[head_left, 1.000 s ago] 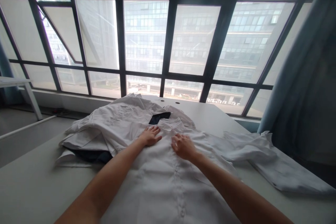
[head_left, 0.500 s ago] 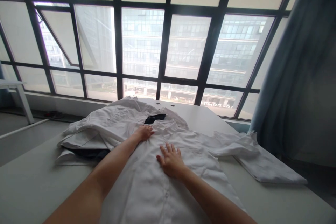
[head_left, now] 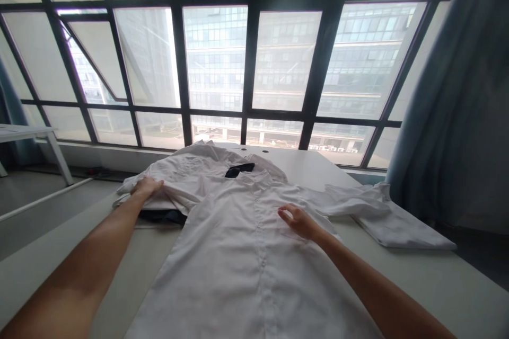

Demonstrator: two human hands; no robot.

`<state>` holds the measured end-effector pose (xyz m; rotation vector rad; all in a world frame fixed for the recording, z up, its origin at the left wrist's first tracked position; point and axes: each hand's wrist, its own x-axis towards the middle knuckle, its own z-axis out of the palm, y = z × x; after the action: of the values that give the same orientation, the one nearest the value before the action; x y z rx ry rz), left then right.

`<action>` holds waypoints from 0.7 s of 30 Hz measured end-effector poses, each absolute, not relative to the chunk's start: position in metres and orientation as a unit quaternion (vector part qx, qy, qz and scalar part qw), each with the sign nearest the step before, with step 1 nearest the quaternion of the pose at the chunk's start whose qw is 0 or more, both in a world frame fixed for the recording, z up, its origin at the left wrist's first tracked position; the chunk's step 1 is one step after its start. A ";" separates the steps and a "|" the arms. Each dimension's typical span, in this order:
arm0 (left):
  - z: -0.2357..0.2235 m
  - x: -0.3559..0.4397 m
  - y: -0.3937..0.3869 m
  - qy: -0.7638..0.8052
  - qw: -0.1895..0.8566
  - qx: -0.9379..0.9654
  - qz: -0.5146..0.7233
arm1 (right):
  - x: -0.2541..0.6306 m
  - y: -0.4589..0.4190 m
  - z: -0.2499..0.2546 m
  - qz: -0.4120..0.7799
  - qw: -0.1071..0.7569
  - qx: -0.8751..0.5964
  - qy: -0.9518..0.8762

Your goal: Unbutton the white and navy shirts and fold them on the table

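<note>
A white button-up shirt point(head_left: 222, 254) lies front up on the table, its collar point(head_left: 258, 180) toward the window and its button placket running toward me. Out at the left, my left hand point(head_left: 147, 186) is closed on the shirt's sleeve point(head_left: 175, 194), which lies over other white garments; its fingertips are partly hidden. My right hand point(head_left: 298, 221) is over the chest on the right side, fingers loosely bent and apart, holding nothing. Whether it touches the cloth is hard to tell. The other sleeve point(head_left: 345, 202) stretches out to the right.
Behind the collar is a heap of white clothing point(head_left: 191, 161) with a dark piece point(head_left: 239, 170). A folded white cloth point(head_left: 405, 230) lies on the white table point(head_left: 457, 286) at right. Beyond are a black-framed window point(head_left: 246, 63), a blue-grey curtain point(head_left: 445, 116) and another table point(head_left: 24, 132).
My left hand has gone from near the collar out left to the sleeve. My right hand has shifted right across the chest, its spread fingers now bent. The shirt front looks smoother.
</note>
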<state>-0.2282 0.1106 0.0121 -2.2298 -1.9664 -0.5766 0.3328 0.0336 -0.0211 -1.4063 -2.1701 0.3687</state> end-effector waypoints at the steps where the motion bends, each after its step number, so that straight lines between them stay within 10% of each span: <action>1: 0.009 -0.225 0.110 -0.656 0.048 -0.727 -0.196 | 0.340 0.029 -0.019 0.135 0.251 -0.534 -0.796; 12: 0.071 -0.105 0.086 -0.633 0.225 -0.570 -0.473 | 0.392 0.021 -0.025 0.140 0.322 -0.564 -0.748; 21: -0.014 -0.005 0.013 -0.269 0.121 -0.946 -0.138 | 0.361 0.011 -0.023 0.455 0.423 -0.517 -0.589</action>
<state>-0.0053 0.0130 -0.0139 -2.7619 -0.7849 -0.4044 0.3612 0.0111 -0.0230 -1.2955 -1.4738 1.1390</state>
